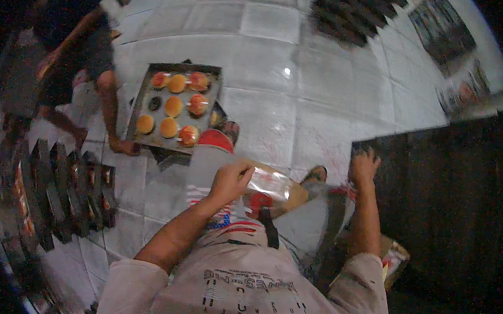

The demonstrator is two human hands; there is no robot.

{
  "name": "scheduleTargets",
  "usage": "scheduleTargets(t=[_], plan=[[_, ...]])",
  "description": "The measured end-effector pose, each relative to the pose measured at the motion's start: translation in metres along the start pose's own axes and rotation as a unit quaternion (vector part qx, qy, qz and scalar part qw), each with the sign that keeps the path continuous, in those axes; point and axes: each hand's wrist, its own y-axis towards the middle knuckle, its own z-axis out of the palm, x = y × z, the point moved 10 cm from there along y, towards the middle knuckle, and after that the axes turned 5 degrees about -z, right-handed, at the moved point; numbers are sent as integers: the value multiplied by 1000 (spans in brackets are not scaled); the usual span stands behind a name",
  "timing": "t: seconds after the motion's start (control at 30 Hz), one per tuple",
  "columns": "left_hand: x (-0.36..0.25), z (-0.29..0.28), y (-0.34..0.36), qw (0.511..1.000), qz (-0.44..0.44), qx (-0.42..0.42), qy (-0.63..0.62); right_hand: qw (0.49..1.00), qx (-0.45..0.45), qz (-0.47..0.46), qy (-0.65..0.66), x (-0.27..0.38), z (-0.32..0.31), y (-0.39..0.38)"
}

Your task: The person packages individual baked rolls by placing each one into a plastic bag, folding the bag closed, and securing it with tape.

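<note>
Left hand (231, 183) on a packet (273, 183), right hand (365, 165) at a dark surface (432, 208)

The left hand pinches the left end of the shiny packet above the person's lap. The right hand is at the near corner of the dark surface; its grip is unclear. Ahead and to the left, a tray (215, 97) bears yellow buns (173, 107), red-topped buns (197, 105) and a dark round piece (155, 103), in three rows. Another person (77, 37) is left of it, one foot (123, 146) near its corner. Stacked dark trays (59, 194) stand at the left on pale floor tiles (255, 88).
</note>
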Motion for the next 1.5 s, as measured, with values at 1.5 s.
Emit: scheduleTargets(t=[1.5], plan=[[-42,-80,-11,975,-40,55,-210,882,274,-352,154,239,107,-96]])
